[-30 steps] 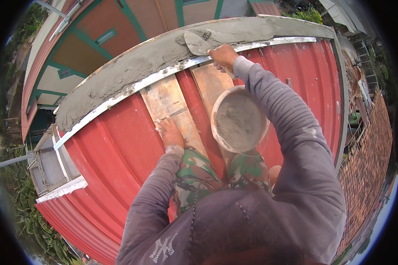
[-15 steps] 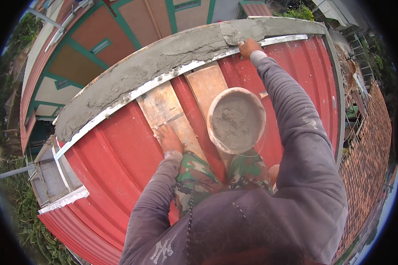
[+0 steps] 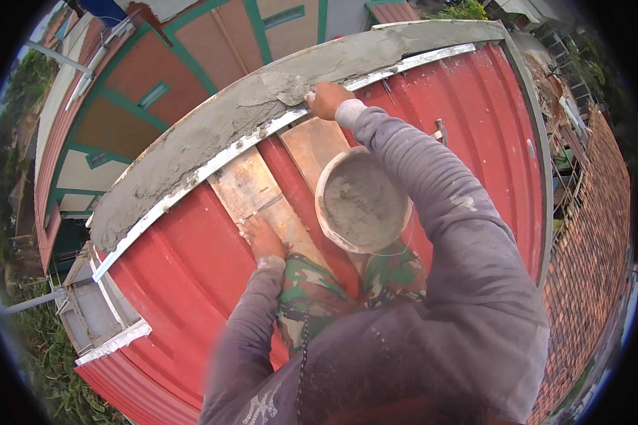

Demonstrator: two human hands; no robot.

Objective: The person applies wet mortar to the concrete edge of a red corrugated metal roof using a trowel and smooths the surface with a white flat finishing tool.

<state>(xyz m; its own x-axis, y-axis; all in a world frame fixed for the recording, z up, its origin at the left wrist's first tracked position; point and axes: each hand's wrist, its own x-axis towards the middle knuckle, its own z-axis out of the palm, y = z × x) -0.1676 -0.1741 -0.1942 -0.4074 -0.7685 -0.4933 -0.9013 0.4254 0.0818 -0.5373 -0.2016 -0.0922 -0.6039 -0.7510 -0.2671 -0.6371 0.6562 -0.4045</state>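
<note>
A band of wet grey mortar (image 3: 213, 122) runs along the wall top, beside a whitish metal strip (image 3: 191, 182). My right hand (image 3: 331, 100) is closed at the mortar's near edge, gripping a mortar-coated trowel (image 3: 285, 86); its blade lies flat on the band and its handle is hidden by my fingers. My left hand (image 3: 264, 237) rests with fingers spread on a worn wooden board (image 3: 244, 178). Between my arms, a round bucket (image 3: 322, 205) holds grey mortar (image 3: 365, 202).
Ribbed red roofing sheet (image 3: 184, 241) slopes beneath me. A second board (image 3: 313, 145) lies near the bucket. A small hammer-like tool (image 3: 441, 132) rests to the right of my forearm. Beyond the wall stands a building with green trim (image 3: 120, 106); a tiled roof (image 3: 588, 283) is at right.
My right hand has moved left along the mortar band with the trowel, leaving a smoother surface behind it. My left hand stays on the board. The view has shifted slightly.
</note>
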